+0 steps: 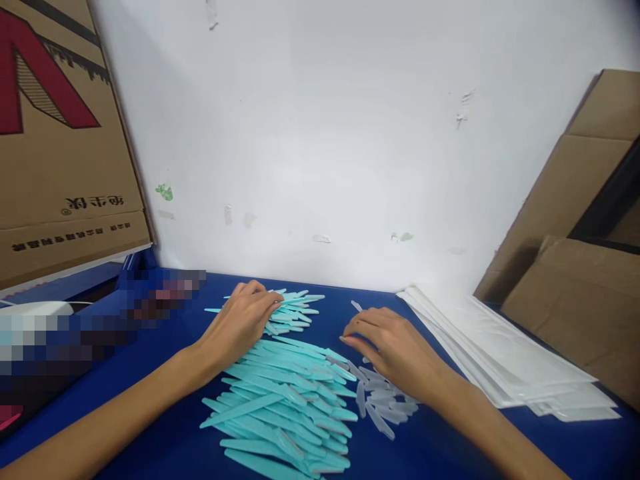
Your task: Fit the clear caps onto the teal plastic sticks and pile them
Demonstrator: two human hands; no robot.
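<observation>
Slivers (383,402) of frosted plastic beside right hand (387,337), grip unclear; left hand (247,308) pinches slim turquoise stick (295,299)

Bare left hand (244,312), bare right hand (389,337), 2 slim forearms (135,407) (also bare)

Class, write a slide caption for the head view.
Left hand at the smaller pile of teal sticks, right hand near clear pieces.

wall (320,147): white, scuffed | tabletop (336,320): blue | left: printed cardboard (65,167) | right: brown cardboard (580,300)
</observation>
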